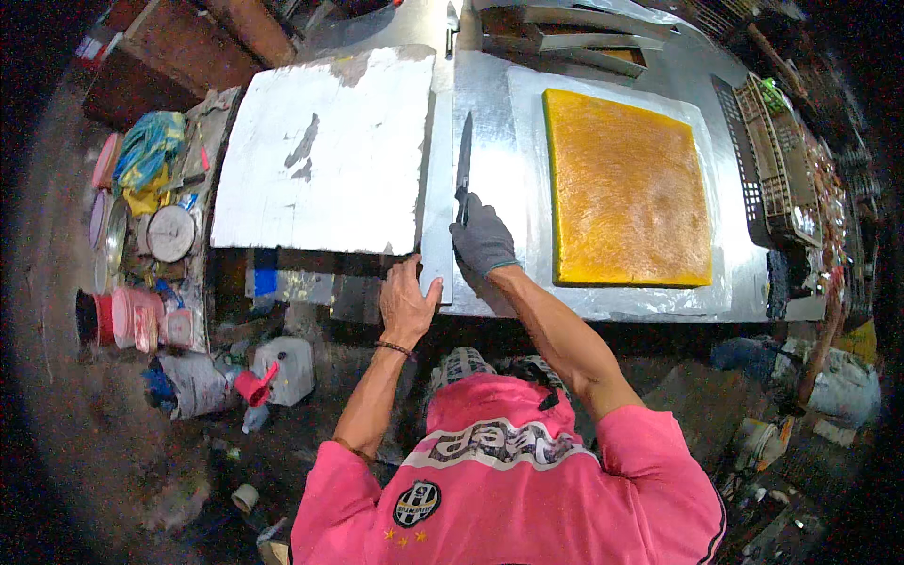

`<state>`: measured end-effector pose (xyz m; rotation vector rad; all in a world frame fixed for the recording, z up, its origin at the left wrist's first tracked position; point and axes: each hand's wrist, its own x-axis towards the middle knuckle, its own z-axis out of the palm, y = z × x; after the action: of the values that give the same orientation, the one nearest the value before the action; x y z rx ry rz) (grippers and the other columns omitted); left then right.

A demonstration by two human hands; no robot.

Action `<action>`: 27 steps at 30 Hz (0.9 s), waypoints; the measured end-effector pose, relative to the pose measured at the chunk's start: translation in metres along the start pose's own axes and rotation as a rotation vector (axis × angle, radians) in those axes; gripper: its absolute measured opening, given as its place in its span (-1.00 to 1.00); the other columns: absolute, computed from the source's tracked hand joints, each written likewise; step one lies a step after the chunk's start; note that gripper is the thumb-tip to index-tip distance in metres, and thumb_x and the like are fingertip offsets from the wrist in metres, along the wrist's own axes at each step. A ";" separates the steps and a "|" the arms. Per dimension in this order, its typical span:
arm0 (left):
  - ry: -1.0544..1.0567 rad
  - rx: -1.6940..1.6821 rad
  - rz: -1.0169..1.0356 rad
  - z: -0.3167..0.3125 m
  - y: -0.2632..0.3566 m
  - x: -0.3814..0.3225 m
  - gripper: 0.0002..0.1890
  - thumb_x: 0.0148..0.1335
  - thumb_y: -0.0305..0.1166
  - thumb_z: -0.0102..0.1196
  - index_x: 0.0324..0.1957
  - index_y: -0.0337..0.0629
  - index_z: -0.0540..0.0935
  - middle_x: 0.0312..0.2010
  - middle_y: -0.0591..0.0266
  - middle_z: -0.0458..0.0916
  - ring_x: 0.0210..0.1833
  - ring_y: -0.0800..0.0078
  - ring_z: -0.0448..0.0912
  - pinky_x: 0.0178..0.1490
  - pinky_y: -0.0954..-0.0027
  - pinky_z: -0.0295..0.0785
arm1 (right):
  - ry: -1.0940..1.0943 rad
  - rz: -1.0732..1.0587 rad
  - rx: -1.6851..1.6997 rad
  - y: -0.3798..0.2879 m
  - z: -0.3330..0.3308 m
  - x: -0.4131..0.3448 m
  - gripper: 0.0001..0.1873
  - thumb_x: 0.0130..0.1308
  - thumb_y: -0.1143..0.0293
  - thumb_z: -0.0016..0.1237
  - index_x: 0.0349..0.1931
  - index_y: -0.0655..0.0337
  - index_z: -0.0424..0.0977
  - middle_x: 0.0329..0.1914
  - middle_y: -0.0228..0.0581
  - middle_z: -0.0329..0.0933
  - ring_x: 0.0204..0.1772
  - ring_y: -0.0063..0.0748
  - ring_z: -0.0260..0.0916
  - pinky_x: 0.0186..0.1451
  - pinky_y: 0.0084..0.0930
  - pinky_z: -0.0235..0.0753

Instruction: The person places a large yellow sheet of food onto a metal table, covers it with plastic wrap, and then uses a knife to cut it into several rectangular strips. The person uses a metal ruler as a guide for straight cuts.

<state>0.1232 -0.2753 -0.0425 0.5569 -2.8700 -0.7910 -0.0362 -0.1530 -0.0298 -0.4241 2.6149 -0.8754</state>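
Note:
In my right hand [484, 236], which wears a grey glove, is a knife [464, 155] with a long dark blade. Its tip points away from me, over the metal tabletop [487, 92]. My bare left hand [408, 300] is at the near right corner of a thick white board [353, 183], thumb spread over a flat metal strip [439, 212]. Whether its fingertips press on the board is hard to tell. To the right of the knife, a large square yellow slab [628, 191] with a browned, glossy top lies on a clear plastic sheet [724, 282].
Metal frame pieces [600, 42] lie at the back, near another knife [451, 35]. Plastic baskets [770, 155] line the right edge. On the left, a side bench holds a round dial scale [171, 233] and pink tubs [134, 314]. A white jerrycan [286, 371] stands below.

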 end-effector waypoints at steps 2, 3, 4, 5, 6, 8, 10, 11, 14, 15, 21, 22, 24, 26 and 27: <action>-0.139 0.093 -0.077 0.006 0.002 0.013 -0.18 0.23 0.06 0.30 0.33 -0.36 0.40 0.12 -0.38 0.57 0.18 -0.19 0.56 0.22 -0.07 0.46 | 0.090 0.082 -0.106 0.006 0.009 0.010 -0.47 0.38 0.36 -0.04 0.35 0.16 0.25 -0.06 0.20 0.55 -0.07 0.26 0.63 -0.06 0.13 0.64; -0.225 0.111 -0.134 0.005 0.008 0.023 -0.12 0.22 0.10 0.29 0.38 -0.35 0.34 0.10 -0.37 0.58 0.13 -0.21 0.59 0.17 -0.09 0.47 | 0.103 0.101 -0.109 0.011 0.011 0.012 -0.48 0.37 0.38 -0.04 0.33 0.17 0.27 -0.06 0.19 0.55 -0.06 0.26 0.63 -0.04 0.12 0.64; -0.312 0.132 -0.191 0.002 0.019 0.036 -0.05 0.21 0.13 0.28 0.44 -0.34 0.28 0.08 -0.36 0.60 0.08 -0.23 0.61 0.13 -0.10 0.48 | 0.114 0.121 -0.111 0.015 0.010 0.012 -0.49 0.35 0.39 -0.04 0.31 0.18 0.29 -0.06 0.18 0.55 -0.04 0.26 0.63 -0.01 0.11 0.63; -0.400 0.154 -0.246 0.002 0.028 0.042 0.01 0.20 0.16 0.27 0.50 -0.33 0.22 0.06 -0.36 0.61 0.03 -0.25 0.63 0.09 -0.12 0.49 | 0.126 0.142 -0.112 0.020 0.008 0.012 -0.50 0.33 0.40 -0.04 0.29 0.20 0.31 -0.06 0.17 0.55 -0.02 0.26 0.63 0.01 0.10 0.63; -0.350 0.145 -0.231 0.008 0.029 0.044 0.05 0.19 0.17 0.27 0.52 -0.31 0.16 0.08 -0.38 0.61 0.04 -0.27 0.64 0.09 -0.13 0.50 | 0.107 0.149 -0.014 0.023 -0.002 0.010 -0.49 0.29 0.38 0.00 0.25 0.25 0.32 -0.06 0.21 0.57 -0.01 0.26 0.62 0.02 0.08 0.62; -0.241 0.126 -0.222 0.029 0.019 0.042 0.12 0.17 0.19 0.26 0.57 -0.26 0.03 0.12 -0.42 0.59 0.04 -0.29 0.66 0.09 -0.16 0.52 | 0.053 0.144 0.179 0.025 -0.026 -0.002 -0.47 0.22 0.32 0.07 0.18 0.35 0.35 -0.07 0.30 0.60 0.03 0.26 0.61 0.06 0.05 0.59; -0.233 0.062 -0.260 0.048 0.007 0.046 0.11 0.17 0.12 0.26 0.58 -0.20 -0.01 0.12 -0.41 0.59 0.06 -0.31 0.65 0.12 -0.16 0.52 | 0.097 0.195 0.201 0.038 -0.048 -0.021 -0.53 0.22 0.35 0.09 0.11 0.37 0.40 -0.08 0.25 0.63 0.02 0.20 0.62 0.04 -0.01 0.59; -0.227 0.030 -0.285 0.054 0.000 0.046 0.10 0.17 0.09 0.26 0.59 -0.16 -0.03 0.11 -0.41 0.60 0.07 -0.32 0.64 0.13 -0.17 0.52 | 0.114 0.217 0.211 0.047 -0.057 -0.031 -0.56 0.22 0.36 0.09 0.08 0.38 0.43 -0.09 0.23 0.65 0.02 0.17 0.63 0.03 -0.04 0.60; -0.179 -0.291 -0.228 0.030 0.028 0.040 -0.03 0.13 -0.19 0.32 0.52 -0.21 0.10 0.35 -0.34 0.44 0.28 -0.25 0.54 0.35 -0.09 0.41 | 0.286 0.075 0.107 0.106 -0.072 -0.077 -0.64 0.23 0.35 0.10 -0.02 0.34 0.45 -0.18 0.09 0.63 -0.09 0.10 0.62 0.01 -0.09 0.58; -0.137 -0.365 -0.196 0.027 0.030 0.035 -0.05 0.12 -0.22 0.33 0.50 -0.21 0.14 0.34 -0.33 0.43 0.31 -0.23 0.51 0.37 -0.07 0.39 | 0.227 0.183 0.123 0.120 -0.081 -0.093 -0.67 0.25 0.33 0.06 -0.03 0.28 0.44 -0.19 0.07 0.61 -0.10 0.14 0.60 0.02 -0.03 0.56; -0.015 -0.409 0.082 0.048 0.084 0.009 -0.10 0.03 -0.30 0.39 0.40 -0.37 0.27 0.17 -0.17 0.37 0.32 -0.12 0.37 0.42 0.01 0.33 | 0.332 0.275 0.277 0.191 -0.107 -0.156 -0.71 0.27 0.30 0.21 -0.15 0.27 0.47 -0.37 -0.21 0.54 -0.27 -0.30 0.51 -0.12 -0.25 0.54; -0.026 -0.438 0.079 0.052 0.098 0.007 -0.11 0.03 -0.30 0.39 0.40 -0.36 0.27 0.17 -0.17 0.37 0.32 -0.12 0.37 0.42 0.01 0.33 | 0.321 0.276 0.314 0.190 -0.114 -0.160 -0.73 0.28 0.31 0.20 -0.15 0.26 0.47 -0.37 -0.24 0.53 -0.29 -0.33 0.49 -0.14 -0.27 0.54; -0.008 -0.415 0.088 0.070 0.125 0.011 -0.10 0.03 -0.24 0.38 0.40 -0.33 0.27 0.15 -0.17 0.36 0.26 -0.11 0.39 0.34 -0.02 0.36 | 0.285 0.262 0.561 0.195 -0.123 -0.163 -0.77 0.31 0.31 0.17 -0.16 0.21 0.47 -0.38 -0.35 0.49 -0.32 -0.44 0.43 -0.18 -0.35 0.50; -0.005 -0.407 0.104 0.087 0.155 0.018 -0.11 0.04 -0.21 0.37 0.39 -0.31 0.27 0.14 -0.17 0.36 0.23 -0.11 0.40 0.29 -0.04 0.37 | 0.306 0.266 0.624 0.206 -0.133 -0.168 -0.78 0.33 0.31 0.17 -0.16 0.20 0.48 -0.38 -0.36 0.48 -0.31 -0.46 0.42 -0.18 -0.35 0.49; -0.007 -0.400 0.108 0.094 0.167 0.022 -0.12 0.05 -0.21 0.36 0.39 -0.31 0.27 0.13 -0.17 0.36 0.23 -0.12 0.40 0.29 -0.04 0.37 | 0.309 0.265 0.661 0.205 -0.138 -0.168 -0.78 0.33 0.31 0.16 -0.16 0.20 0.48 -0.38 -0.36 0.48 -0.31 -0.47 0.41 -0.18 -0.36 0.49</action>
<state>0.0306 -0.1061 -0.0370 0.3449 -2.6100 -1.3009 0.0219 0.1396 -0.0162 0.2451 2.3506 -1.7131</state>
